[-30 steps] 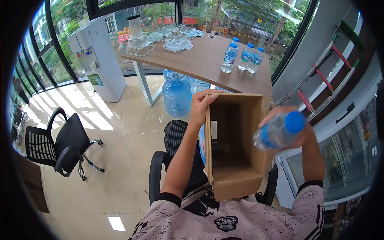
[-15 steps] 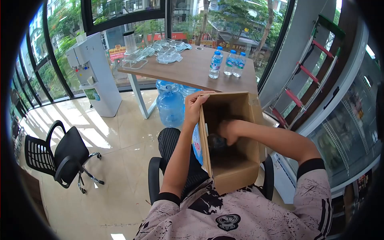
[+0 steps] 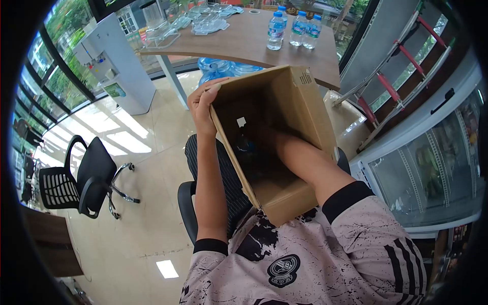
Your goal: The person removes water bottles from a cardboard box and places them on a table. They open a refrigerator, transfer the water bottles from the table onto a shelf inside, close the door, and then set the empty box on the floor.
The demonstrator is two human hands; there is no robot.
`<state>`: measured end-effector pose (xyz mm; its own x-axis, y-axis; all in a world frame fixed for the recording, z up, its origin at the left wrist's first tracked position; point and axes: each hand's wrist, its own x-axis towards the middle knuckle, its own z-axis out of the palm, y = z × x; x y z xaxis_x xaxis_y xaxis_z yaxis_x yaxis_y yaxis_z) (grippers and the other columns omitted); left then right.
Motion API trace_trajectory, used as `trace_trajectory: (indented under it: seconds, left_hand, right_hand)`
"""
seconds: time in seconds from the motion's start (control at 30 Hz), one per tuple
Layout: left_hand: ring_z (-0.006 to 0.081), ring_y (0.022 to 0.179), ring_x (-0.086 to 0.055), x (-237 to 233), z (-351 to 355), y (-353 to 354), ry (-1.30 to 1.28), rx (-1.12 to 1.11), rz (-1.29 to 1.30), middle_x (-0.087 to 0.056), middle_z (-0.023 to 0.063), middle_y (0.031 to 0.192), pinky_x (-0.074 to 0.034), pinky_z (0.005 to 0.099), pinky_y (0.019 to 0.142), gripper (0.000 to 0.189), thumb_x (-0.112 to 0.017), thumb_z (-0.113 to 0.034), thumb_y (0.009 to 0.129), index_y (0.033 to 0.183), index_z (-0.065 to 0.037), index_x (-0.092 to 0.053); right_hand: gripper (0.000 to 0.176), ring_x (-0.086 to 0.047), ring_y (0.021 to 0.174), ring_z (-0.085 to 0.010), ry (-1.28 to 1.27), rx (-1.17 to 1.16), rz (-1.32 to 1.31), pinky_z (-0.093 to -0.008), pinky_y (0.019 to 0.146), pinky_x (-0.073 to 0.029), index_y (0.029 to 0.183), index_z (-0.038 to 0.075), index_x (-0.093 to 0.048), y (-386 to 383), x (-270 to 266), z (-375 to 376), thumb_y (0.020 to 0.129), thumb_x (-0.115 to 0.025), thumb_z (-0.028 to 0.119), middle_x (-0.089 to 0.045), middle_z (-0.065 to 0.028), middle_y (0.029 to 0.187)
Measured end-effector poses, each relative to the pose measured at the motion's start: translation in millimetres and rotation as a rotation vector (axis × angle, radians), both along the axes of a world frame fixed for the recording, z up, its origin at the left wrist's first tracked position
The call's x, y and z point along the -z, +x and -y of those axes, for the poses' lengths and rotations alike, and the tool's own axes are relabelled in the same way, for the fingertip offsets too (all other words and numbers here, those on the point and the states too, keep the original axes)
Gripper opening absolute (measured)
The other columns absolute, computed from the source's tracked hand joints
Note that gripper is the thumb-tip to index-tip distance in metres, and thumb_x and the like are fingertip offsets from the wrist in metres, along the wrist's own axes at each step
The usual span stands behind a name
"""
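Note:
A tall open cardboard box (image 3: 317,109) leans over my lap, its mouth facing me. My left hand (image 3: 203,104) grips the box's upper left edge, fingers on the outside. My right arm reaches deep into the box, and my right hand (image 3: 267,134) is lost in its shadow, so its fingers cannot be made out. Close to that hand, a dark, glossy object (image 3: 245,146) shows inside by the left wall. A small white patch (image 3: 241,122) sits on the wall just above it.
Ahead, a wooden table (image 3: 239,40) holds several water bottles (image 3: 275,31) and clear plastic parts (image 3: 209,25). Blue water jugs (image 3: 216,68) stand beneath. A ladder (image 3: 396,89) and glass-door fridge (image 3: 432,168) are right; an office chair (image 3: 94,170) and water dispenser (image 3: 119,71) left.
My right hand has gone deeper into the box, out of clear sight. The box has tilted and its top edge shifted left with my left hand. My view has dipped downward.

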<state>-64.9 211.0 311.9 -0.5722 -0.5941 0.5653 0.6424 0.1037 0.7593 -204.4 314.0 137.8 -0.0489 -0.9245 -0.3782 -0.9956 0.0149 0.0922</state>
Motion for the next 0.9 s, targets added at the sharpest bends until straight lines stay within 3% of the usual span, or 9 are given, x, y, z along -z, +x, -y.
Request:
trace_trajectory:
  seconds: [0.4, 0.7, 0.9]
  left_hand:
    - [0.0208, 0.082, -0.062, -2.5, -5.9, 33.0, -0.009, -0.104, -0.024, -0.066, 0.019, 0.092, -0.047, 0.0271, 0.079, 0.037, -0.05, -0.018, 0.077, 0.092, 0.011, -0.065]
    - [0.0212, 0.083, -0.062, 6.3, -1.7, 42.5, -0.091, -0.225, 0.015, -0.066, 0.0188, 0.093, -0.046, 0.0276, 0.082, 0.037, -0.052, -0.019, 0.076, 0.093, 0.011, -0.064]
    - [0.0206, 0.083, -0.061, 4.8, 4.6, 35.5, -0.041, -0.191, 0.011, -0.066, 0.0174, 0.092, -0.045, 0.027, 0.08, 0.037, -0.051, -0.019, 0.076, 0.093, 0.011, -0.064]
  right_hand:
    - [0.046, -0.062, 0.096, -0.0277, -0.012, -0.14, 0.012, -0.0392, 0.08, -0.05, 0.103, 0.005, -0.067, 22.6, -6.0, 30.7, 0.063, -0.074, 0.026, -0.066, -0.0118, 0.103]
    - [0.044, -0.062, 0.097, -0.0274, 0.047, -0.236, -0.051, -0.0393, 0.08, -0.05, 0.102, 0.005, -0.067, 40.2, -28.0, 48.9, 0.063, -0.073, 0.025, -0.066, -0.0116, 0.102]
    - [0.043, -0.062, 0.097, -0.0272, 0.187, -0.334, -0.101, -0.0393, 0.08, -0.05, 0.102, 0.005, -0.067, 58.6, -62.6, 53.3, 0.064, -0.073, 0.025, -0.067, -0.0114, 0.102]
